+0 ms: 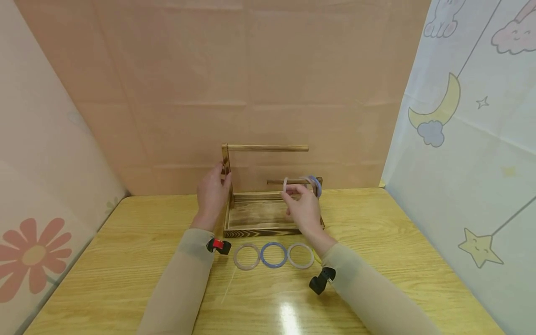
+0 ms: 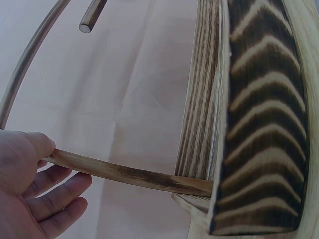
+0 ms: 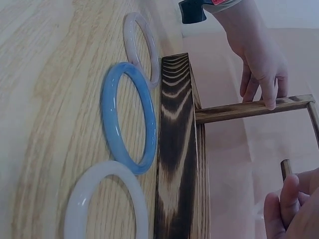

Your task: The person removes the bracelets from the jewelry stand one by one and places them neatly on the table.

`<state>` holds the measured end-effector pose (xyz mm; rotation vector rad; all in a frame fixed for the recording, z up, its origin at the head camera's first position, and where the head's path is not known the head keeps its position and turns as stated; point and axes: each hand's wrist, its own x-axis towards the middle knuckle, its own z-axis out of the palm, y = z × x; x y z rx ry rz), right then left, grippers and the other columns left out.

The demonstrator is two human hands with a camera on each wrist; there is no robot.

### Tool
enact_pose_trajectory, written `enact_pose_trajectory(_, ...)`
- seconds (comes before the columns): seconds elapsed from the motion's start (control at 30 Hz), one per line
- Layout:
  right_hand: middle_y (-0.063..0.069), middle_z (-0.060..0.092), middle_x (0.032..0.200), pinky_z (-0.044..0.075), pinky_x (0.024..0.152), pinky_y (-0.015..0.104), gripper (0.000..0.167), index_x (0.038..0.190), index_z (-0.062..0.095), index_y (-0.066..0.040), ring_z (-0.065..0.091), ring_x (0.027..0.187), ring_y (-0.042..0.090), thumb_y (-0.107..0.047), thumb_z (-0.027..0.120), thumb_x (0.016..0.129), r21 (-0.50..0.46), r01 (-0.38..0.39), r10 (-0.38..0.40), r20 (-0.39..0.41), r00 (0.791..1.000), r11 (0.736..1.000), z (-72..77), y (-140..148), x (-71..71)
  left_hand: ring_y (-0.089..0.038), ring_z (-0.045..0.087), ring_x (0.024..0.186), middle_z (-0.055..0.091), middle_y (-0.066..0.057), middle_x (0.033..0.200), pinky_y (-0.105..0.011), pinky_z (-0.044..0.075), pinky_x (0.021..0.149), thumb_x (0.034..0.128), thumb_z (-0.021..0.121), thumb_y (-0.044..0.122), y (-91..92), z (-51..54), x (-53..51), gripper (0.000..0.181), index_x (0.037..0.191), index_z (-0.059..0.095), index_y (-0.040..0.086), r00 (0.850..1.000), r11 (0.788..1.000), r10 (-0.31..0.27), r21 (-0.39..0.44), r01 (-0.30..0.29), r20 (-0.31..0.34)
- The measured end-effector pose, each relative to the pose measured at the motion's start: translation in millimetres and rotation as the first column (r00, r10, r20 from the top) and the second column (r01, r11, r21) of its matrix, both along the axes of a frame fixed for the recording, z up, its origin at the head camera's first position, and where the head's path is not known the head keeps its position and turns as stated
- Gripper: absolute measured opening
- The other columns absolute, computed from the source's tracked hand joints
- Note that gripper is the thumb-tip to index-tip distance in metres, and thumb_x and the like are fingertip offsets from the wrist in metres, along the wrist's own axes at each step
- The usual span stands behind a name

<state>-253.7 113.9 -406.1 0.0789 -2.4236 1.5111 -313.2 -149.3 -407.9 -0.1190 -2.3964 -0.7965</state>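
Observation:
A wooden rack [image 1: 268, 232] has an upper bar [image 1: 268, 148] and a shorter lower bar [image 1: 274, 182]. My left hand [image 1: 212, 193] grips its left upright [image 2: 124, 173] between thumb and fingers. With thumb and fingertips, my right hand [image 1: 304, 209] pinches a pale ring [image 1: 285, 184] around the lower bar, near its free left end. A blue ring [image 1: 318, 187] and a pale one hang at that bar's right end. In the right wrist view, the right hand [image 3: 296, 209] is partly cut off and the pinched ring is hard to make out.
In front of the rack, a pinkish ring [image 1: 246, 257], a blue ring [image 1: 274, 255] and a whitish ring [image 1: 300, 256] lie in a row on the wooden table [image 1: 138, 260]. Part of something yellow [image 1: 317, 256] shows beside my right wrist. A backdrop stands behind the rack.

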Motion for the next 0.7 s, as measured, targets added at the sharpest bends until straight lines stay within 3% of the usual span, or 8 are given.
enact_pose_trajectory(0.1,0.002,0.075,0.109,0.044,0.045,0.028,0.021,0.123,0.081,-0.014,0.077,0.074,0.039,-0.028,0.077,0.107,0.010,0.003,-0.003,-0.007,1.000,1.000,-0.1,-2,-0.4,-0.034,0.080,0.095,0.078,-0.017,0.125,-0.057,0.062,0.076,0.1122,0.069,0.025,-0.3,-0.2,0.5,0.035,0.139,0.067,0.003,1.000,1.000,-0.001,0.003,0.001,-0.002)
enact_pose_trajectory(0.27,0.000,0.074,0.109,0.045,0.046,0.028,0.022,0.124,0.082,-0.016,0.078,0.074,0.039,-0.030,0.077,0.107,0.034,0.005,-0.004,-0.009,1.000,0.999,-0.8,-5,-2.5,-0.035,0.080,0.094,0.078,-0.018,0.125,-0.057,0.061,0.073,0.1121,0.069,0.025,0.1,-0.8,0.3,0.035,0.139,0.067,0.003,1.000,1.000,-0.004,0.008,0.004,-0.014)
enact_pose_trajectory(0.5,0.001,0.075,0.108,0.051,0.049,0.031,0.020,0.122,0.083,-0.018,0.074,0.064,0.022,-0.031,0.077,0.107,0.032,-0.005,0.005,-0.004,1.000,0.999,0.6,-10,-4.3,-0.035,0.080,0.094,0.078,-0.017,0.125,-0.056,0.061,0.073,0.1113,0.070,0.024,0.2,-5.6,-4.2,0.036,0.141,0.067,0.003,1.000,1.000,-0.001,0.012,0.002,-0.021)
enact_pose_trajectory(0.7,0.001,0.075,0.110,0.045,0.047,0.028,0.022,0.124,0.083,-0.018,0.075,0.069,0.034,-0.031,0.076,0.108,0.038,-0.011,0.011,0.005,1.000,0.999,1.7,-14,-6.8,-0.035,0.080,0.094,0.078,-0.018,0.124,-0.057,0.061,0.074,0.1098,0.073,0.021,1.2,-9.1,-8.1,0.037,0.141,0.067,0.002,1.000,1.000,-0.004,0.023,0.004,-0.016)
